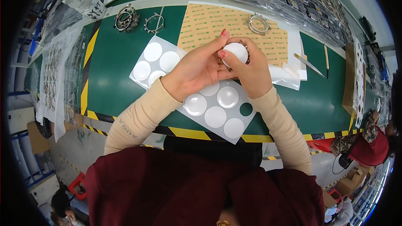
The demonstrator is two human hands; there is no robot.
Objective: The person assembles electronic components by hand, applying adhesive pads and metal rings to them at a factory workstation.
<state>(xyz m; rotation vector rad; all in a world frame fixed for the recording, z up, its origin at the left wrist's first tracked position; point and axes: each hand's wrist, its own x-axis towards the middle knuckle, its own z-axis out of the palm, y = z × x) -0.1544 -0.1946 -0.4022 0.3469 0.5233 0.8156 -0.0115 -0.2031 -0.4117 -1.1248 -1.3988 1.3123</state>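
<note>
Between both hands, above the mat, is a small round metal ring part with a white disc (237,52) on its face. Dark lugs of the ring show around the disc's edge. My left hand (203,63) cups the part from the left, fingers closed under it and thumb raised at its far side. My right hand (256,68) grips it from the right, its thumb pressed on the white disc. Below my wrists lies a sheet of round white stickers (215,105). One sticker space at its right side shows green mat through it. Part of the sheet is hidden by my left arm.
A printed tan backing sheet (201,25) lies beyond my hands, with a metal ring (258,24) on it. A ring stack (126,18) and another ring (154,23) stand far left. Tweezers (310,65) lie right. Clear plastic trays (289,0) fill the far right.
</note>
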